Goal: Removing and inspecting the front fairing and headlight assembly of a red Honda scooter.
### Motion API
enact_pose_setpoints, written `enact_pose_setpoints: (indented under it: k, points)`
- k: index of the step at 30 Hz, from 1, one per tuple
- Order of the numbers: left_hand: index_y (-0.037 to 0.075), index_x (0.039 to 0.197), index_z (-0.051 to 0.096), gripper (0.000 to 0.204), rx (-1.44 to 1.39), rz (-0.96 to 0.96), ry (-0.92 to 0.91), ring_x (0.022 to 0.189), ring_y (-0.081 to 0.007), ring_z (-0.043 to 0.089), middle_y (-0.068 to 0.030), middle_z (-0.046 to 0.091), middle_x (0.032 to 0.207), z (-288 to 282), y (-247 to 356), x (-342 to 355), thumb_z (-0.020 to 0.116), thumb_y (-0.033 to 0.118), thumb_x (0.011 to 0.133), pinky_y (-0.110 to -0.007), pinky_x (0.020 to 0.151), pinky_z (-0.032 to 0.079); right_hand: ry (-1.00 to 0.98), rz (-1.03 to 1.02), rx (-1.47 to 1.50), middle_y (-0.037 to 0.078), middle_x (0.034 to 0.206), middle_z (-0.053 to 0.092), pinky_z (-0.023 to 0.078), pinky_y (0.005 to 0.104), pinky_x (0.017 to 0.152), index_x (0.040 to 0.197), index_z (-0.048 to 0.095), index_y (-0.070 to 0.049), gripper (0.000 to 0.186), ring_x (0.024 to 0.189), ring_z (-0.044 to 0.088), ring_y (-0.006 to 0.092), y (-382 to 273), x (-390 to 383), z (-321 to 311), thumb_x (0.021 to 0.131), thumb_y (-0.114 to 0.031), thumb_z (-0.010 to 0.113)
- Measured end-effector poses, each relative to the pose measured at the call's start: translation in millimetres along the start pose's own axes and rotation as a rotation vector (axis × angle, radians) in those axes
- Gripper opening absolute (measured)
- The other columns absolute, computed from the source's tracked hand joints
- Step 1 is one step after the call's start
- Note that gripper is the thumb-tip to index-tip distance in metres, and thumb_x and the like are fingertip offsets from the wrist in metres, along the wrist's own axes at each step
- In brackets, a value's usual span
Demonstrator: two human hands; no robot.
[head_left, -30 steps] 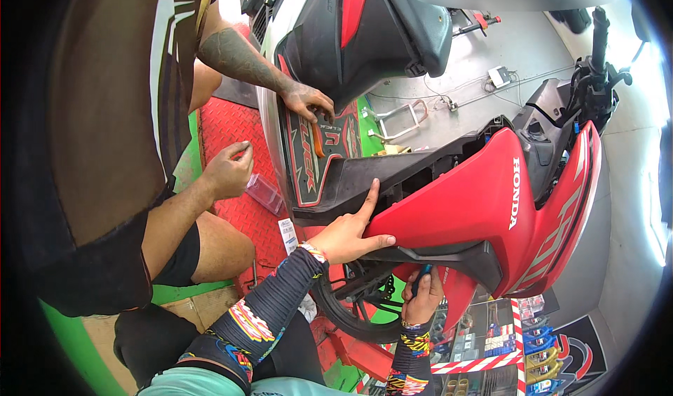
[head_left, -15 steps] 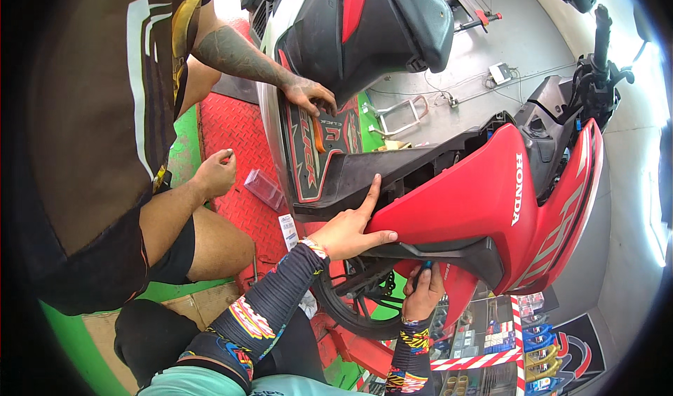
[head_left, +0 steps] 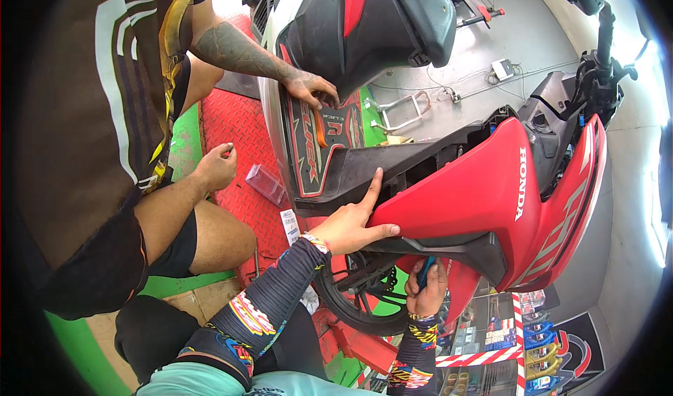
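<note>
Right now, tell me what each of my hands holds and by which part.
Right hand: a blue-handled tool, by its handle; its tip is hidden. Left hand: grips nothing; lies spread against the red scooter fairing.

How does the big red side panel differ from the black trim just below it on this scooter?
The red side panel is bright and glossy, while the black trim is dark and duller. The red side panel is much broader; the black trim is narrow. Both are parts of the same scooter.
</note>
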State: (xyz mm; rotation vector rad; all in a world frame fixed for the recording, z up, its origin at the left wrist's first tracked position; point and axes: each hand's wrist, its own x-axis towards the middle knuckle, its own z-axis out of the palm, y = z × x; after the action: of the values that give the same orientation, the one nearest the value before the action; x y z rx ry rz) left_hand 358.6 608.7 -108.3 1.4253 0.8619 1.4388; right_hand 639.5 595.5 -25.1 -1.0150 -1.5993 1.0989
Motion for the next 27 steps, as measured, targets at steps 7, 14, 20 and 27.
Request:
enact_pose_setpoints:
  k: [7,14,20,27]
  points:
    - [0.005,0.167,-0.018,0.12,-0.003,-0.019,-0.015,0.113,-0.049,0.07,-0.04,0.069,0.116,-1,2,0,0.061,0.066,0.1,-0.045,0.106,0.05,-0.027,0.093,-0.078,0.006,0.097,0.065,0.04,0.0247,0.045,0.13,0.051,-0.006,0.039,0.064,0.056,0.0114,-15,0,-11,0.098,-0.011,0.073]
    - [0.004,0.167,-0.016,0.12,0.0,0.015,0.025,0.115,-0.0496,0.069,-0.0402,0.068,0.12,2,-2,1,0.061,0.066,0.1,-0.045,0.107,0.05,0.2,-0.209,-0.265,0.005,0.08,0.061,0.044,0.026,0.048,0.116,0.056,-0.004,0.02,0.06,0.055,0.0121,12,-6,7,0.106,-0.02,0.064]
    - [0.004,0.168,-0.014,0.118,-0.004,0.009,0.028,0.116,-0.0485,0.07,-0.0399,0.069,0.119,1,-3,-1,0.061,0.065,0.1,-0.045,0.106,0.049,0.033,0.045,-0.049,0.005,0.082,0.062,0.036,0.0233,0.048,0.118,0.059,-0.003,0.032,0.06,0.052,0.0103,-6,-5,-5,0.11,-0.035,0.058]
    - [0.003,0.169,-0.01,0.117,-0.083,-0.001,0.023,0.08,-0.0276,0.064,-0.0167,0.065,0.086,-5,0,1,0.066,0.059,0.1,-0.037,0.083,0.051,0.053,0.139,0.053,0.005,0.087,0.063,0.043,0.025,0.046,0.123,0.054,-0.007,0.027,0.058,0.051,0.0118,-16,-4,0,0.106,-0.023,0.067]
